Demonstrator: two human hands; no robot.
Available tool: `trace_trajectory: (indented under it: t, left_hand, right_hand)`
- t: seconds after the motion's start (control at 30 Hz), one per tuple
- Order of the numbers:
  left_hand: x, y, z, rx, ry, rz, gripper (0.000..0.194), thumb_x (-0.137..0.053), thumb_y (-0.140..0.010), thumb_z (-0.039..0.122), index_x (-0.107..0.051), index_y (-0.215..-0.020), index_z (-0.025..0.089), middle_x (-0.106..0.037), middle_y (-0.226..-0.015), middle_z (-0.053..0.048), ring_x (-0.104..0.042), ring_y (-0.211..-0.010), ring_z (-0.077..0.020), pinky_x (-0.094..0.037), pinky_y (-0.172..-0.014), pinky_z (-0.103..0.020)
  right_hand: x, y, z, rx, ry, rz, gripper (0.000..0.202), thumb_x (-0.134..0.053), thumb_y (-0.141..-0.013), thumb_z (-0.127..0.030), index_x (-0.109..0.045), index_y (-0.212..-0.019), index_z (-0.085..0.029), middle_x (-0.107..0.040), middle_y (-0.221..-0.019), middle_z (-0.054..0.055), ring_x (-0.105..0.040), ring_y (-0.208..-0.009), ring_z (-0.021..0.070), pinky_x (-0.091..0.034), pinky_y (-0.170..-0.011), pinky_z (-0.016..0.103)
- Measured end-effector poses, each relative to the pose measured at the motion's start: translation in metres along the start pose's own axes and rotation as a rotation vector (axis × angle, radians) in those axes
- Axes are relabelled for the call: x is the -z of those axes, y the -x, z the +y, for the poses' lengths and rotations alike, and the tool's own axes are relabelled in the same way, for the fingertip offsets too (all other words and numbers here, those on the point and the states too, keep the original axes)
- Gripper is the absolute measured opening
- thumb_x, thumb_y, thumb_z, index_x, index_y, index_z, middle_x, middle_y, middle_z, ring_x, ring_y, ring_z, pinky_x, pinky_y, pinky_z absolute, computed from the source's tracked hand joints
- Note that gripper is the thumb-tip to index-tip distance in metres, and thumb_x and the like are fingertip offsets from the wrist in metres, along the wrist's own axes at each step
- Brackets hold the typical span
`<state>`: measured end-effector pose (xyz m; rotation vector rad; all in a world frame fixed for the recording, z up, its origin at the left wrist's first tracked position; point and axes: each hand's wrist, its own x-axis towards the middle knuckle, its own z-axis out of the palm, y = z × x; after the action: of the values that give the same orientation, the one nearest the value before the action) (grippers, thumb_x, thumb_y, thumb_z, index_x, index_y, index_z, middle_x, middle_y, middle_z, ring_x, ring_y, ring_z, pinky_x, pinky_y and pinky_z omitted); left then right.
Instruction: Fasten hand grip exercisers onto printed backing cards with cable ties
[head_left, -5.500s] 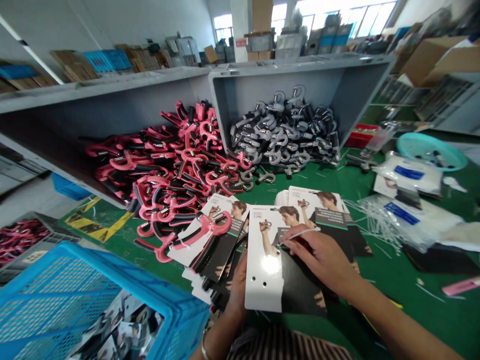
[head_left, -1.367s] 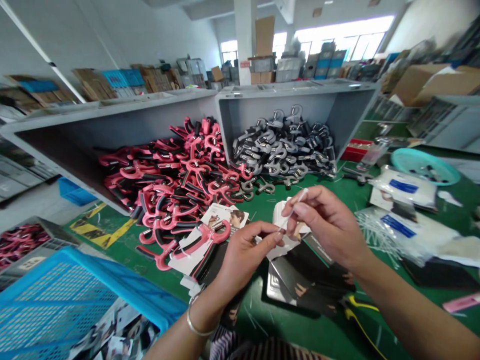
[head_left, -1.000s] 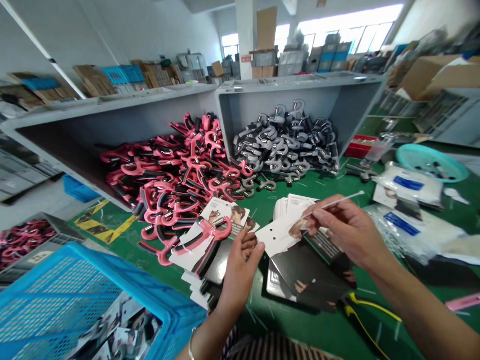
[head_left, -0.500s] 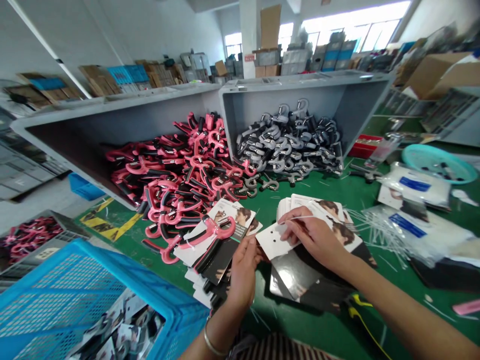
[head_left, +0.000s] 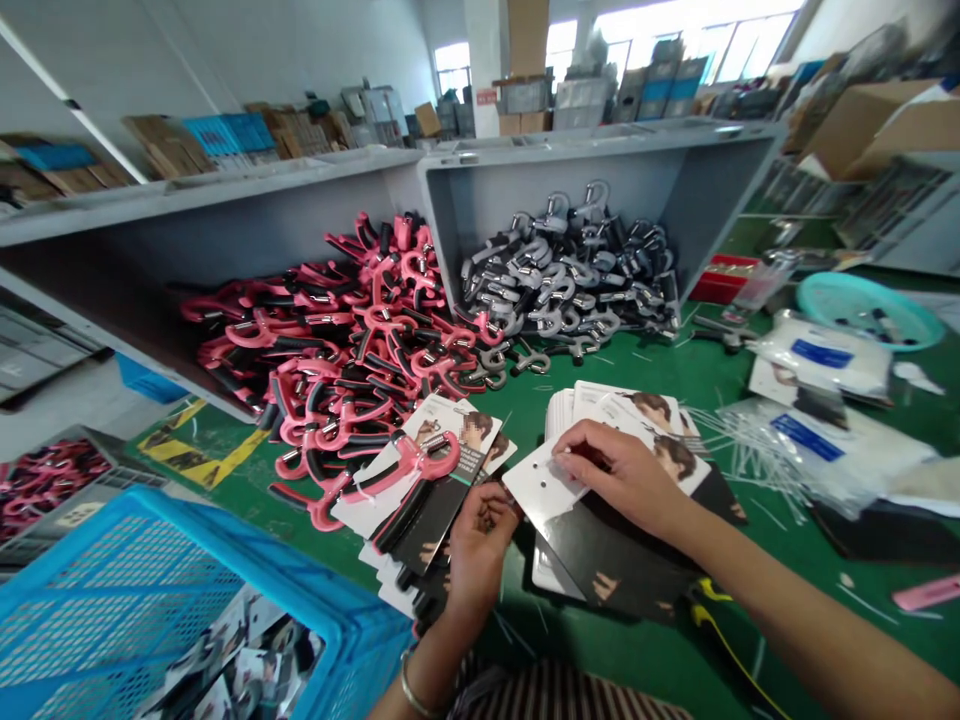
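White card [head_left: 523, 492]: right hand [head_left: 626, 478] nearer its holes [head_left: 543, 484] than earlier, pinched; left hand [head_left: 481, 540] half-curled, left side; holds unclear.

The turquoise dish [head_left: 834, 292] rests on the green surface [head_left: 660, 378] and contains small dark items [head_left: 880, 322]. Near its left side: a red box [head_left: 721, 284]. In front, well apart: a pink stick [head_left: 927, 593]. Behind the dish: an open carton [head_left: 855, 128]. Farther back, to its left: a pillar [head_left: 486, 50] and windows [head_left: 739, 48].
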<state>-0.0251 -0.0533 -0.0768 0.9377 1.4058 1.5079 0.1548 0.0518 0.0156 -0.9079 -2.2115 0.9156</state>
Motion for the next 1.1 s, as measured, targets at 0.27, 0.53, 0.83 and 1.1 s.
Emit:
trace_trajectory:
  t: [0.27,0.53,0.83,1.1]
  left_hand:
    - [0.038,0.013,0.028,-0.231,-0.286,-0.538,0.034,-0.057,-0.093,0.017,-0.061,-0.126,0.025,-0.065,-0.114,-0.007,-0.06,-0.109,-0.0201,-0.044,-0.099,-0.034]
    - [0.007,-0.012,0.016,-0.476,-0.396,-0.129,0.018,-0.058,-0.093,0.015,-0.072,-0.101,0.023,-0.06,-0.113,-0.007,-0.059,-0.099,-0.0169,-0.046,-0.092,-0.031]
    - [-0.016,-0.022,0.03,-0.363,-0.142,-0.228,0.023,-0.057,-0.092,0.016,-0.075,-0.105,0.023,-0.067,-0.105,-0.006,-0.06,-0.104,-0.0202,-0.044,-0.097,-0.034]
    - [-0.025,-0.032,0.037,-0.27,-0.189,-0.173,0.021,-0.058,-0.088,0.016,-0.077,-0.096,0.022,-0.07,-0.091,-0.003,-0.06,-0.089,-0.0188,-0.045,-0.09,-0.032]
  right_hand:
    - [-0.004,-0.003,0.0,0.066,0.061,-0.018,0.009,-0.057,-0.097,-0.026,-0.065,-0.097,-0.022,-0.068,-0.091,0.001,-0.06,-0.086,0.016,-0.041,-0.079,0.029]
    - [-0.007,-0.003,-0.003,-0.002,0.014,0.075,0.006,-0.055,-0.095,-0.025,-0.06,-0.094,-0.022,-0.061,-0.079,-0.002,-0.055,-0.069,0.0136,-0.04,-0.066,0.026]
    - [-0.007,-0.002,-0.003,-0.01,-0.019,0.093,0.003,-0.055,-0.094,-0.024,-0.058,-0.093,-0.023,-0.06,-0.076,-0.003,-0.054,-0.067,0.013,-0.039,-0.064,0.027]
    - [-0.003,-0.002,0.001,-0.033,0.009,0.121,0.005,-0.053,-0.094,-0.024,-0.057,-0.093,-0.022,-0.06,-0.079,-0.002,-0.055,-0.07,0.0146,-0.038,-0.066,0.028]
